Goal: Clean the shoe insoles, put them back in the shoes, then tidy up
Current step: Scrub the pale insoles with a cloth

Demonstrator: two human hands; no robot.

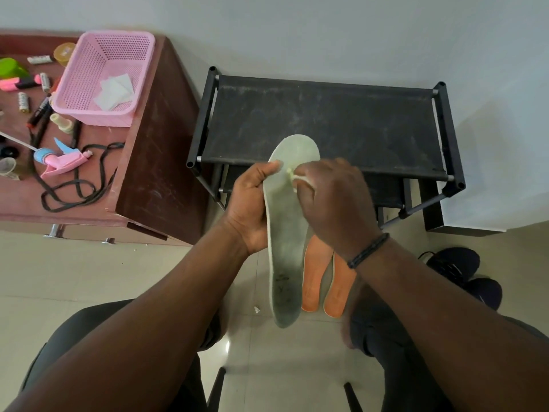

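Observation:
A long pale green insole [285, 251] with dark smudges is held upright above the floor. My left hand [252, 203] grips its left edge near the toe end, thumb on the face. My right hand [332, 200] pinches a small crumpled whitish wipe [292, 175] and presses it against the insole's upper part. Two orange insoles [315, 278] lie side by side on the tiled floor behind it, partly hidden by my right wrist. A dark shoe [463, 272] sits on the floor at the right.
A black shoe rack [323, 123] stands against the wall ahead. On the brown table [154, 162] at the left are a pink basket [104, 78] holding white wipes, a pink and blue spray head [62, 162], black laces [77, 188] and small items. My knees frame the bottom.

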